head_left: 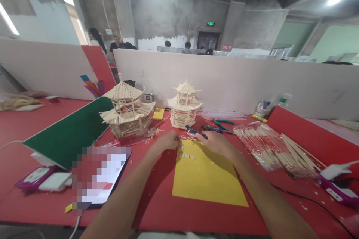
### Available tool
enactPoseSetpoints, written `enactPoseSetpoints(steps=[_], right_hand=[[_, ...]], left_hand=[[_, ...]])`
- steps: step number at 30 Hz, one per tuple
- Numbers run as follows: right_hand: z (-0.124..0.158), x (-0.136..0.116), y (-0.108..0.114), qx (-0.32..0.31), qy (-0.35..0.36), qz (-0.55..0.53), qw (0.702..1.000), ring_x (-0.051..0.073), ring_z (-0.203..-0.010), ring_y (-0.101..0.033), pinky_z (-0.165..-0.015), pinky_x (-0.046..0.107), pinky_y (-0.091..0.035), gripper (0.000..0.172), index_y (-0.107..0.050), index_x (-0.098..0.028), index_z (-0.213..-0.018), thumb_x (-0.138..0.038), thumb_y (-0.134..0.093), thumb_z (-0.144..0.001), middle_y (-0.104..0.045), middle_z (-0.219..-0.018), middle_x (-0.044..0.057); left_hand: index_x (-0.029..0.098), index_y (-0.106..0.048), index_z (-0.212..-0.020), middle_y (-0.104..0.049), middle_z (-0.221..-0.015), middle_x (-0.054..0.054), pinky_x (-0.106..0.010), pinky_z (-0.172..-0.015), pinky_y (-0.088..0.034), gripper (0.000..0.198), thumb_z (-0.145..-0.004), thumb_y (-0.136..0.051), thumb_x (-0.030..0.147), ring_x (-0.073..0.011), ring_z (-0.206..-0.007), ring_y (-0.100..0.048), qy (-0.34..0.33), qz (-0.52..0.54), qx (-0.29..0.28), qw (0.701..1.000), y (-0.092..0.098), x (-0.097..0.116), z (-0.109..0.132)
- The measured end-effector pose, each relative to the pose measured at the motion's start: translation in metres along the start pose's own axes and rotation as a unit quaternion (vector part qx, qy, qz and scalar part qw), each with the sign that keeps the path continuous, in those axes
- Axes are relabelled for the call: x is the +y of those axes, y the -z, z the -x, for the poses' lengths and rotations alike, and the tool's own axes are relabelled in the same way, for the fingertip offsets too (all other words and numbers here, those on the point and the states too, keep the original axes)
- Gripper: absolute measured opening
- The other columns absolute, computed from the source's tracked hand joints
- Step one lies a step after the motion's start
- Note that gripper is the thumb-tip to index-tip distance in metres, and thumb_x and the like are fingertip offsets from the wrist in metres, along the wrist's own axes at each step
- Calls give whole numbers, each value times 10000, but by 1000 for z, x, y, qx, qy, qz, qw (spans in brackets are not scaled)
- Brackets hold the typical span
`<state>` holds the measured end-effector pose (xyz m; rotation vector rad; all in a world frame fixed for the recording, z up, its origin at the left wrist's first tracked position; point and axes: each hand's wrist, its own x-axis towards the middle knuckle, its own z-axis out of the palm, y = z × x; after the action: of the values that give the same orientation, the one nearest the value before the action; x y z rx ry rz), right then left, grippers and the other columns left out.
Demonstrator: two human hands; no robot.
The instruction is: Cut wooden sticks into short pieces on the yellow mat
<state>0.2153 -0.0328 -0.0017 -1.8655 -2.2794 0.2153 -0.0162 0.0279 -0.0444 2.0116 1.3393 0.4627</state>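
Observation:
My left hand (169, 140) is closed in a pinch at the top left corner of a yellow sheet (209, 179); what its fingertips hold, if anything, is too small to make out. Over the sheet's upper edge, my right hand (215, 142) grips a dark, slim, pen-like tool (193, 131), whose exact kind is unclear. The tool points left towards a small two-tiered pagoda model (183, 115) of wooden sticks. Short cut stick pieces (187, 156) lie in a row on the sheet, below my left fingertips. Pale scraps are scattered between the hands and the model.
A larger stick pagoda (126, 115) stands at left, beside a green board (70, 134) and a tablet (120, 168). Green-handled pliers (224, 122) lie behind my right hand. Bagged wooden sticks (266, 143) and a power strip (336, 190) are at right.

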Motion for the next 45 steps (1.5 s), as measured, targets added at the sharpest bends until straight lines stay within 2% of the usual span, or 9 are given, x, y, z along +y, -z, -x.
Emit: enactPoseSetpoints(steps=[2, 3, 7, 9, 12, 21, 34, 38, 45], right_hand=[[-1, 0, -1, 2, 7, 2, 1000, 259, -918, -673, -683, 273, -365, 653, -687, -184, -956, -654, -234, -965, -732, -987, 126], [-1, 0, -2, 3, 10, 4, 1000, 259, -917, -674, -683, 273, -367, 650, -690, -186, -956, -651, -236, -967, -733, -987, 124], [-2, -2, -3, 1, 10, 18, 1000, 267, -910, -681, -703, 283, -388, 643, -700, -186, -982, -638, -244, -972, -738, -980, 127], [-1, -4, -4, 0, 11, 26, 1000, 277, -935, -682, -729, 291, -399, 632, -704, -184, -1002, -634, -261, -971, -739, -1000, 132], [0, -7, -5, 6, 26, 23, 999, 276, -984, -676, -768, 293, -406, 604, -704, -190, -1051, -616, -282, -977, -736, -1048, 132], [0, -13, -5, 21, 38, 22, 999, 274, -963, -683, -764, 292, -408, 613, -713, -193, -1036, -622, -280, -975, -744, -1024, 132], [-3, -20, -10, 24, 25, 36, 999, 271, -913, -684, -756, 288, -396, 682, -745, -177, -944, -634, -239, -968, -748, -939, 155], [-2, -19, -10, 8, 18, 47, 999, 284, -939, -684, -767, 295, -411, 711, -749, -176, -997, -661, -231, -958, -746, -970, 166], [-7, -18, -19, -7, 17, 66, 998, 314, -986, -681, -792, 329, -430, 729, -731, -201, -1043, -707, -217, -937, -738, -1044, 160]], left_hand=[[153, -692, -657, -664, -581, -35, -214, -561, -452, 88, -708, -631, 191, -160, -556, -620, -18, -4, -10, 1000, 2, 2, -1], [151, -701, -687, -673, -608, -39, -220, -586, -466, 87, -711, -618, 161, -165, -588, -631, -33, -10, 10, 999, 4, 4, -1], [189, -696, -1041, -724, -962, -65, -240, -791, -506, 306, -771, -577, 106, -174, -881, -670, -159, 10, 149, 976, 12, 18, 3], [199, -654, -1152, -683, -1136, -80, -250, -862, -506, 370, -794, -594, 130, -181, -1021, -648, -221, 38, 146, 963, 13, 24, 5], [189, -669, -1121, -658, -1180, -91, -257, -877, -510, 347, -784, -621, 127, -189, -1034, -640, -261, 43, 115, 957, 9, 28, 6], [198, -722, -1004, -711, -1027, -58, -241, -797, -517, 256, -778, -626, 128, -177, -905, -660, -251, 26, 121, 960, 8, 26, 6], [195, -742, -1001, -734, -1021, -65, -256, -855, -503, 286, -751, -641, 98, -182, -925, -666, -251, 22, 137, 958, 16, 23, 7], [177, -729, -941, -735, -996, -56, -243, -794, -510, 209, -760, -639, 123, -177, -888, -671, -235, 24, 109, 966, 15, 24, 9], [175, -692, -892, -721, -851, -32, -247, -759, -487, 146, -789, -602, 124, -172, -783, -666, -199, -86, 100, 971, 20, 26, 14]])
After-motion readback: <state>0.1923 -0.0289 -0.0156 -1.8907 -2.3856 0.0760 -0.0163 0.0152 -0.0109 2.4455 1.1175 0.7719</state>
